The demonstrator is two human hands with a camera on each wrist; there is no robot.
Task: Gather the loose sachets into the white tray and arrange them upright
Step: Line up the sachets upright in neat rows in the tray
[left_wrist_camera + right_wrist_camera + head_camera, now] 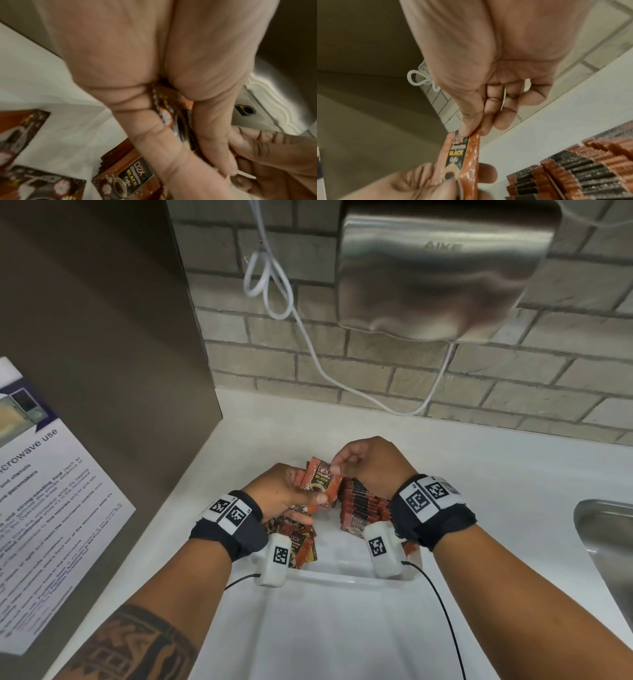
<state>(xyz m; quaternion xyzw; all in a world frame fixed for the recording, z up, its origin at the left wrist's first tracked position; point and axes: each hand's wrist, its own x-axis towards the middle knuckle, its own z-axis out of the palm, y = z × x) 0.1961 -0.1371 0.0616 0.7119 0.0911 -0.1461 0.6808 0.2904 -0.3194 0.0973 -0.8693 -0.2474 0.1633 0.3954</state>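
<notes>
My left hand (291, 491) grips a small stack of orange-and-black coffee sachets (320, 481) above the white tray (342, 578). My right hand (346, 462) pinches the top edge of the front sachet (464, 155) between thumb and forefinger. In the left wrist view the held sachets (171, 115) sit between my thumb and fingers. A row of sachets stands upright (366, 505) along the tray's right side, seen close in the right wrist view as an upright row (573, 169). Loose sachets (298, 542) lie flat in the tray's left part, also as flat sachets (130, 180) below my left hand.
The tray sits on a white counter (479, 460) against a brick wall. A steel hand dryer (442, 268) with a white cable (308, 330) hangs above. A brown cabinet side with a paper notice (44, 501) stands left; a steel sink (606, 542) lies right.
</notes>
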